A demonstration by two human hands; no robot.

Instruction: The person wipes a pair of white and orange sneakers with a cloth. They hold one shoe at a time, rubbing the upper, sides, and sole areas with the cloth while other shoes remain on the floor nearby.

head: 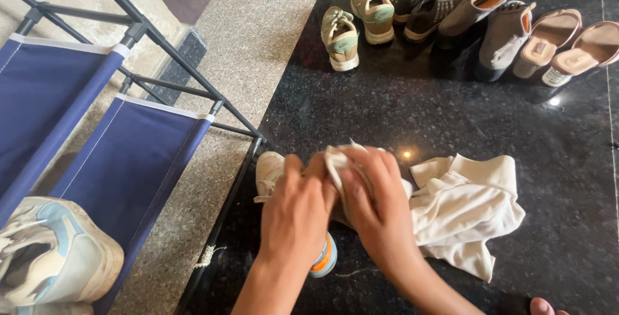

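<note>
Both hands meet over a pale sneaker (269, 170) lying on the polished black granite floor (400, 108), near the middle of the view. The left hand (295, 208) lies flat over the shoe's upper, fingers curled down around it and holding it in place; only the cream toe end shows to the left and a blue-and-orange edge of the sole (324, 260) peeks out at the near side. The right hand (377, 202) is closed around a bunched wad of off-white cloth (464, 208), pressing it against the shoe; the rest of that soft, crumpled fabric spreads in folds on the floor just to the right.

At the far side a row of footwear stands on the speckled stone: a pair of beige sneakers with mint-green straps (356, 21), dark brown lace-up shoes (422, 5), grey ankle boots (496, 28), and pinkish slip-on sandals (567, 41).

To the left, a black metal-tube shoe rack (161, 41) carries sloping navy fabric shelves (129, 160) with white hems. A chunky white, grey and light-blue sneaker (51, 257) rests on the near shelf. The rack stands on a band of rough, pale speckled stone (258, 25) that borders the glossy dark floor.
</note>
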